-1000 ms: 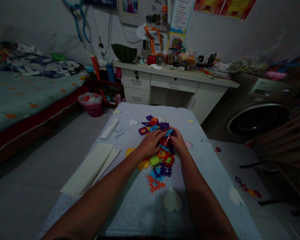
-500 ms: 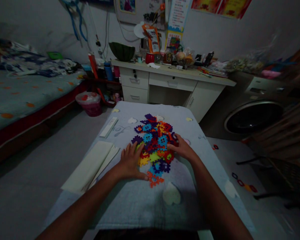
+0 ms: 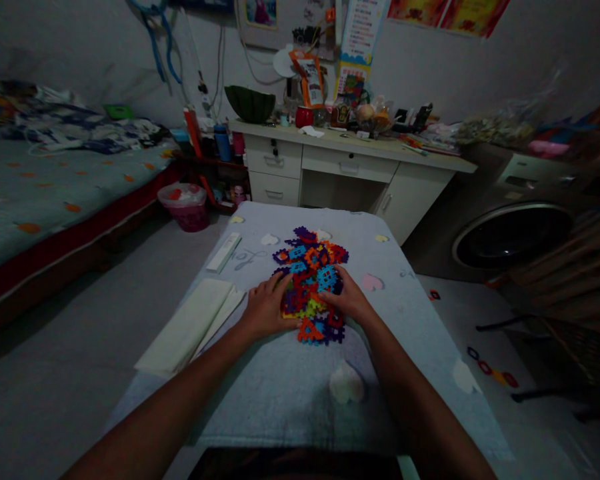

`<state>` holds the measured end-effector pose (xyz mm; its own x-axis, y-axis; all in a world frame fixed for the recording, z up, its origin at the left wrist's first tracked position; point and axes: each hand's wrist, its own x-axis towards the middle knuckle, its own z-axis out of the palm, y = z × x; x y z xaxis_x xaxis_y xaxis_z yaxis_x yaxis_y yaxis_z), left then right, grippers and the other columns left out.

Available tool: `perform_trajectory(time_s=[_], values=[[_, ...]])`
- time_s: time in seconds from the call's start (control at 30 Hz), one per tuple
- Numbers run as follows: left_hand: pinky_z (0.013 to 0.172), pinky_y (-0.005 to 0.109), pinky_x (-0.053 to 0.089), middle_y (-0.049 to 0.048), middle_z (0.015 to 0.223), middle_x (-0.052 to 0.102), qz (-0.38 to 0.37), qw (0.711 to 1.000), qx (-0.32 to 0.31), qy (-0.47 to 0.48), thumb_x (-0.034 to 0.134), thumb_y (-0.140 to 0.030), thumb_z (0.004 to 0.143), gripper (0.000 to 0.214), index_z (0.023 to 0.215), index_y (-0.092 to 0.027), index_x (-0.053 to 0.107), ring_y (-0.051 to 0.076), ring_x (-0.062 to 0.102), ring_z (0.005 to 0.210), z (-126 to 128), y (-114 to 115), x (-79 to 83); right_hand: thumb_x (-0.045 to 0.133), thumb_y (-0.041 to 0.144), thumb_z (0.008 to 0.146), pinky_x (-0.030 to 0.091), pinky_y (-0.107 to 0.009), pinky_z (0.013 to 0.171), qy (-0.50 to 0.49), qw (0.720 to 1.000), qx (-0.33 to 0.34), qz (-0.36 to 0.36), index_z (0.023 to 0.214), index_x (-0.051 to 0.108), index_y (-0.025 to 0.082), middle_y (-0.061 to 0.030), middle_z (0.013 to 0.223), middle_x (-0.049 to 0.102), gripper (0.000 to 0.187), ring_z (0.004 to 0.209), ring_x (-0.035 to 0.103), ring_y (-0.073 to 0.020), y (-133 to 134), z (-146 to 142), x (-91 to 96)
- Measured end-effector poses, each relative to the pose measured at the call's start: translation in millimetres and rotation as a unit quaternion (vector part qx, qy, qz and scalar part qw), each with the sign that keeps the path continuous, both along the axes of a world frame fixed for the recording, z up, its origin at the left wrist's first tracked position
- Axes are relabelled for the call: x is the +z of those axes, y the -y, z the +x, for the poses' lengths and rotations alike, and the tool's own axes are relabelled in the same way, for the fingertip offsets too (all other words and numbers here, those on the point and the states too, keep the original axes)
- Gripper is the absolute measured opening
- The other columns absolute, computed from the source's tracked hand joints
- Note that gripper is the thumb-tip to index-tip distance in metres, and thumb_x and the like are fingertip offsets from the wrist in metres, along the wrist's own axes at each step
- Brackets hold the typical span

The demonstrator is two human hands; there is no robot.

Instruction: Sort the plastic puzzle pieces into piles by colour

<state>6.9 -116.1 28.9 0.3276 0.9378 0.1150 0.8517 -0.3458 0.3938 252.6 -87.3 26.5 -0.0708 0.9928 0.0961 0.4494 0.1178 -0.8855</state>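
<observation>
A heap of colourful plastic interlocking building pieces [image 3: 307, 283] lies in the middle of the cloth-covered table [image 3: 275, 393]. The pieces are blue, purple, red, orange and yellow, with notched edges. Against the left side of the heap rests my left hand [image 3: 269, 307], fingers spread and thumb by an orange triangular piece [image 3: 309, 329] at the near end. My right hand [image 3: 347, 297] cups the right side, its fingers apart, beside a light-blue window-shaped piece [image 3: 327, 277]. Both palms face inward around the heap; some pieces are hidden under the fingers.
On the table's left lie a folded whitish cloth or paper [image 3: 187, 327] and a narrow white box [image 3: 223, 252]. Beyond stands a cluttered desk [image 3: 350, 163], with a washing machine [image 3: 510, 227] to the right. Several linked pieces [image 3: 493, 370] lie on the floor near a chair.
Both hands have moved inward, squeezing the heap narrower. The near orange piece has been pushed back toward the heap. The camera view has shifted slightly.
</observation>
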Motion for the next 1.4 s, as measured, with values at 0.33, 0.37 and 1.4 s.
perform_trajectory(time_s=[0.33,0.37,1.4], values=[[0.102,0.052,0.04,0.0136,0.146,0.04,-0.022,0.998,-0.022,0.054,0.08,-0.063,0.052,0.11,0.147,-0.026,0.037,0.039,0.043,0.13,-6.8,-19.2,2.8,0.078,0.037,0.064,0.045,-0.042,0.103,-0.085,0.996,0.015,0.018,0.134,0.045,0.025,-0.0074,0.127,0.059,0.078,0.115,0.059,-0.0241,-6.1,-6.6,3.1],[0.104,0.051,0.04,0.0131,0.143,0.042,-0.022,0.996,-0.03,0.077,0.08,-0.06,0.054,0.107,0.146,-0.025,0.037,0.037,0.044,0.129,-7.5,-21.4,2.1,0.077,0.037,0.066,0.046,-0.041,0.101,-0.09,0.996,0.018,0.013,0.135,0.044,0.024,-0.0075,0.125,0.06,0.078,0.112,0.06,-0.0236,-6.9,-5.7,3.8],[0.102,0.057,0.034,0.0173,0.132,0.054,-0.062,0.973,0.22,0.03,0.041,-0.066,0.088,0.061,0.129,-0.025,0.059,0.041,0.043,0.127,26.7,-142.4,11.3,0.05,0.038,0.086,0.035,-0.045,0.109,0.043,0.987,-0.119,0.098,0.134,0.052,0.023,-0.0073,0.128,0.063,0.05,0.12,0.054,-0.0258,-14.0,20.6,-18.1]])
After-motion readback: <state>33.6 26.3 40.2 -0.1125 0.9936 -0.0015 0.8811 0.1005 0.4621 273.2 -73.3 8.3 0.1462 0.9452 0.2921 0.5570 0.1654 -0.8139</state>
